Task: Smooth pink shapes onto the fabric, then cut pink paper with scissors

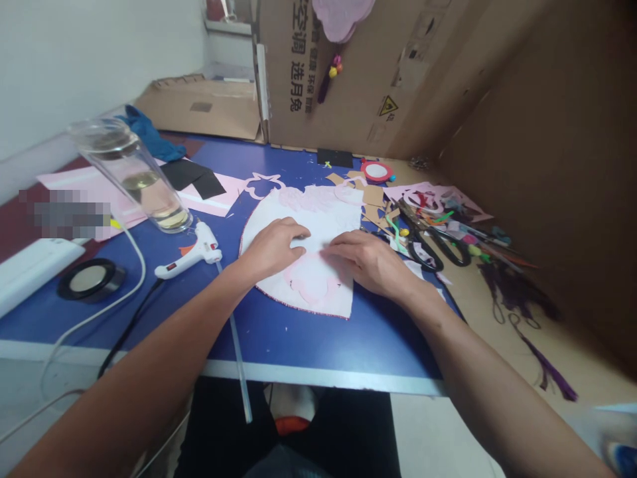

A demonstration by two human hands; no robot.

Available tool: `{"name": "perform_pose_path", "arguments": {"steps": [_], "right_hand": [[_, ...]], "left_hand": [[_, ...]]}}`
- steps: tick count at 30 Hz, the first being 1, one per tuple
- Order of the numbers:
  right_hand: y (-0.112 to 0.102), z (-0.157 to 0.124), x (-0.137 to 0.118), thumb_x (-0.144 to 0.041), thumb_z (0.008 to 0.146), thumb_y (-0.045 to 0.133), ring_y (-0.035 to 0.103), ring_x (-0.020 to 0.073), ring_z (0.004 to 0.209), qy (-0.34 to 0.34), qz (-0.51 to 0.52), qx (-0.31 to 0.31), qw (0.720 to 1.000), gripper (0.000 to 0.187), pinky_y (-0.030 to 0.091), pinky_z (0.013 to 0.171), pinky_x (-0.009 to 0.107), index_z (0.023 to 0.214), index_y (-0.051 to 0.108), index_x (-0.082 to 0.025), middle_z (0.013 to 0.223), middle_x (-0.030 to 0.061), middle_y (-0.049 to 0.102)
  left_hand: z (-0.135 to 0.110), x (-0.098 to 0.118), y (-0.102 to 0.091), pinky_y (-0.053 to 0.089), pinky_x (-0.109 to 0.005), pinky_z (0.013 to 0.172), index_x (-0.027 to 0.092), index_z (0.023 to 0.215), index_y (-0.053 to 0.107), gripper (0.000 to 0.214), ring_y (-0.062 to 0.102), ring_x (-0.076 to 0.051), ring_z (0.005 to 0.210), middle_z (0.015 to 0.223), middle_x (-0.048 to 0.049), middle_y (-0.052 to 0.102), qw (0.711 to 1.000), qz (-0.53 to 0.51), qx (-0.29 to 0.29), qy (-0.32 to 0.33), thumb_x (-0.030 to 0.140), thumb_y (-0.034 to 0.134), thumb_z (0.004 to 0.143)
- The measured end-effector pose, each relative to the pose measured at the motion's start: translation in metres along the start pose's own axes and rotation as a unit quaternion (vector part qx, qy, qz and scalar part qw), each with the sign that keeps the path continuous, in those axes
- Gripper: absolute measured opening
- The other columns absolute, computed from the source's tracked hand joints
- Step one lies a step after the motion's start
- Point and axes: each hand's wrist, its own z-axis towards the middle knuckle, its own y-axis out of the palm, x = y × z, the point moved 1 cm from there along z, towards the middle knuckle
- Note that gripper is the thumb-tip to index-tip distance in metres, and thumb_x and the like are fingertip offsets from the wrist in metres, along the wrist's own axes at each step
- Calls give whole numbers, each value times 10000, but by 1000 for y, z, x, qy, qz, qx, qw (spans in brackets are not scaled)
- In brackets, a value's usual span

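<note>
A white sheet (323,212) with a curved, red-edged left side lies flat on the blue table. On its lower part rests a pale pink scalloped shape (311,284), partly covered by my fingers. My left hand (279,245) touches the middle of the sheet, thumb and forefinger apart. From the other side my right hand (365,260) lies on the same sheet with its fingers stretched out. Neither hand visibly holds anything. Crumpled pale pink material (308,199) sits along the sheet's top edge. To the left lies a white hot glue gun (196,252) with a clear glue stick (239,358) in it.
At left stand a glass bottle (149,189) of liquid and a roll of black tape (91,279). Black-handled scissors (432,239) lie at right among paper scraps. A small round red-rimmed piece (377,171) is behind. Cardboard (358,99) walls the back and right.
</note>
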Motion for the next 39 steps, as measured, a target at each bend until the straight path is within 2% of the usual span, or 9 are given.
{"name": "perform_pose_path", "arguments": {"steps": [4, 7, 10, 14, 19, 23, 27, 34, 39], "right_hand": [[-16, 0, 4, -95, 1042, 536, 775, 274, 1060, 74, 65, 95, 991, 394, 600, 961, 424, 1175, 883, -226, 1152, 107, 843], [-22, -1, 6, -113, 1036, 563, 781, 275, 1027, 85, 70, 116, 987, 359, 601, 931, 416, 1134, 888, -228, 1110, 102, 842], [-18, -3, 9, -39, 1000, 524, 769, 274, 1059, 61, 41, 99, 992, 436, 599, 942, 416, 1133, 887, -239, 1153, 104, 820], [-6, -6, 11, 17, 976, 513, 739, 280, 1098, 32, -27, 31, 999, 525, 592, 943, 417, 1227, 883, -259, 1233, 126, 772], [-1, -4, 6, -103, 1087, 530, 716, 316, 1142, 25, -70, -3, 997, 438, 584, 986, 466, 1311, 869, -268, 1310, 168, 747], [0, -3, 4, -136, 1103, 530, 716, 316, 1085, 30, -102, -21, 994, 412, 581, 953, 468, 1301, 870, -257, 1284, 174, 754], [0, -3, 4, -136, 1101, 544, 718, 314, 1075, 39, -118, -26, 992, 395, 579, 941, 469, 1278, 876, -258, 1271, 166, 756], [-1, -3, 2, -157, 1104, 576, 721, 315, 1065, 46, -114, -21, 992, 336, 582, 919, 465, 1207, 883, -245, 1251, 160, 757], [0, -3, 4, -101, 1085, 554, 711, 306, 1101, 52, -91, -4, 994, 363, 581, 955, 442, 1286, 839, -202, 1265, 170, 761]], "left_hand": [[1, 1, -4, 573, -454, 1125, 250, 1228, 824, 337, 744, -285, 1227, 1276, -82, 806, 999, -36, 4, -20, 156, 693, 933], [1, 4, -8, 577, -436, 1121, 239, 1230, 824, 357, 756, -273, 1230, 1308, -81, 814, 998, -55, 1, -35, 121, 656, 938], [1, 4, -14, 579, -423, 1121, 236, 1253, 819, 384, 757, -265, 1247, 1342, -79, 812, 997, -60, 1, -45, 109, 631, 944], [1, 1, -20, 572, -443, 1138, 220, 1279, 813, 383, 752, -278, 1267, 1371, -94, 807, 997, -41, 13, -58, 122, 638, 953], [0, 0, -20, 557, -457, 1174, 238, 1287, 810, 393, 744, -281, 1306, 1412, -86, 802, 998, -30, 7, -57, 112, 624, 965], [-1, 1, -17, 550, -470, 1188, 242, 1302, 808, 405, 739, -291, 1326, 1421, -89, 800, 998, -19, -6, -52, 112, 627, 964], [-2, 1, -17, 549, -504, 1185, 243, 1304, 808, 403, 730, -310, 1335, 1424, -97, 799, 999, 5, -11, -45, 122, 619, 968], [-2, -3, -15, 546, -482, 1183, 237, 1315, 802, 403, 731, -310, 1326, 1413, -100, 796, 999, 3, -14, -34, 149, 656, 951], [-1, -7, -18, 511, -460, 1232, 261, 1392, 772, 534, 693, -295, 1393, 1495, -86, 755, 999, 12, -45, -19, 96, 651, 899]]}}
